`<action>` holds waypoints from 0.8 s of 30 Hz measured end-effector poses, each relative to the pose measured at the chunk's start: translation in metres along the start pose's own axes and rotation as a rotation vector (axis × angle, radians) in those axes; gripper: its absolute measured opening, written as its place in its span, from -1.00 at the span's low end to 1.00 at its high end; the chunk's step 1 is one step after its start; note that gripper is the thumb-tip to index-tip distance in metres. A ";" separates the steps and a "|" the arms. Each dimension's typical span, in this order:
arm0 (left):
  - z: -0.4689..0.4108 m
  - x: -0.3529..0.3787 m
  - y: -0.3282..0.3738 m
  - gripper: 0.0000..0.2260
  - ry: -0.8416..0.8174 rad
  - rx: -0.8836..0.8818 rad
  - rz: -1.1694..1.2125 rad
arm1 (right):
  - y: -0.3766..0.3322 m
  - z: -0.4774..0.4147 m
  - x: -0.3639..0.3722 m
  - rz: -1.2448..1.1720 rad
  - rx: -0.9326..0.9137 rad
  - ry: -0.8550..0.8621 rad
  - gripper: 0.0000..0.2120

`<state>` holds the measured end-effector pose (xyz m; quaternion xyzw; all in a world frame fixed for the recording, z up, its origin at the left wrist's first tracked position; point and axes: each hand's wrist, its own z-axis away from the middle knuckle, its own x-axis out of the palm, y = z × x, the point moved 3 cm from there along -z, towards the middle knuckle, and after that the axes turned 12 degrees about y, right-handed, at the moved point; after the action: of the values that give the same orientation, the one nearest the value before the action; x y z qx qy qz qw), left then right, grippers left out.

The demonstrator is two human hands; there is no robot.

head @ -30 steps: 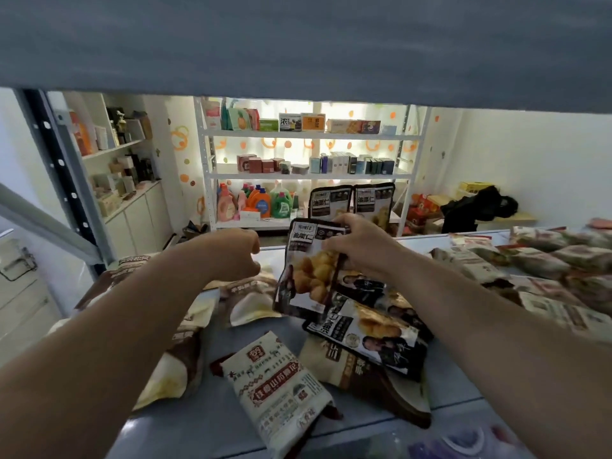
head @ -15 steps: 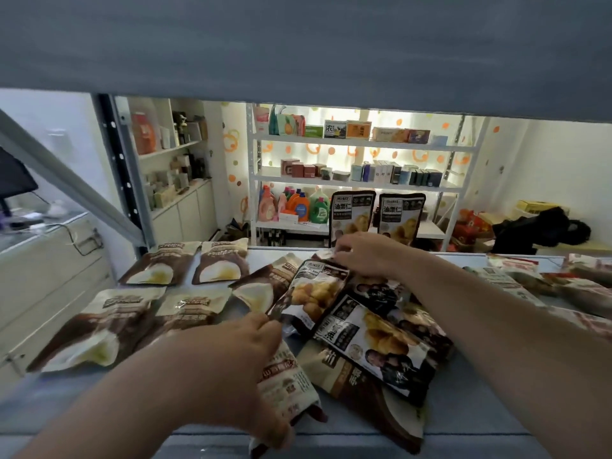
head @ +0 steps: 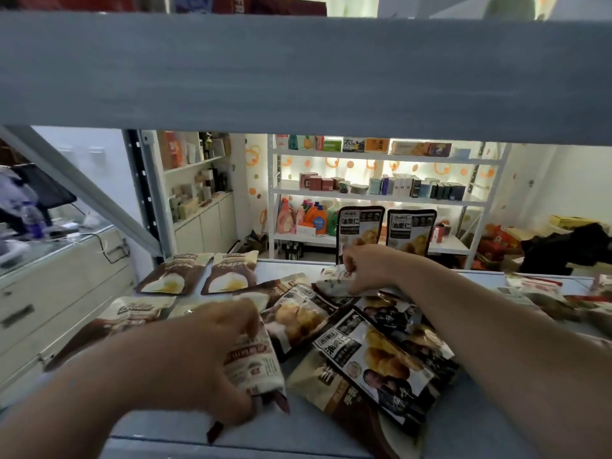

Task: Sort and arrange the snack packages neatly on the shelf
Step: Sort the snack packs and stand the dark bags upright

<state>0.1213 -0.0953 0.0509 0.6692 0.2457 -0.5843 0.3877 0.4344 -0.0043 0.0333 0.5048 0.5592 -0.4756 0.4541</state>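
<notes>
Now mid-sort: left hand (head: pixel 198 356) at 7 o'clock, fingers clamped round a white pkt (head: pixel 253 366) near shelf (head: pixel 480 422) front. Right hand (head: pixel 371 270) at 1 o'clock pinches another pale pkt (head: pixel 334 283); next, probably lift both clear w/o dragging the black pkts (head: pixel 371 356) between.

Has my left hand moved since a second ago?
Yes. The left hand has come back from the rear of the shelf to its front edge, onto the white hawthorn packet.
</notes>
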 end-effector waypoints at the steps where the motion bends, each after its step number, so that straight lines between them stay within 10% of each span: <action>1: 0.000 -0.008 -0.003 -0.32 0.020 0.003 0.013 | 0.000 0.002 -0.003 -0.008 -0.008 0.021 -0.64; 18: -0.186 0.017 0.205 -0.38 0.140 0.391 0.271 | 0.187 0.111 -0.056 -0.457 0.523 0.165 -0.59; 24: -0.261 0.046 0.274 -0.43 0.172 0.315 0.303 | 0.260 0.108 -0.051 -1.269 0.712 0.285 -0.58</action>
<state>0.4991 -0.0491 0.0741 0.7979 0.0803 -0.4915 0.3395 0.7001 -0.1086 0.0500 0.2580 0.6089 -0.7291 -0.1761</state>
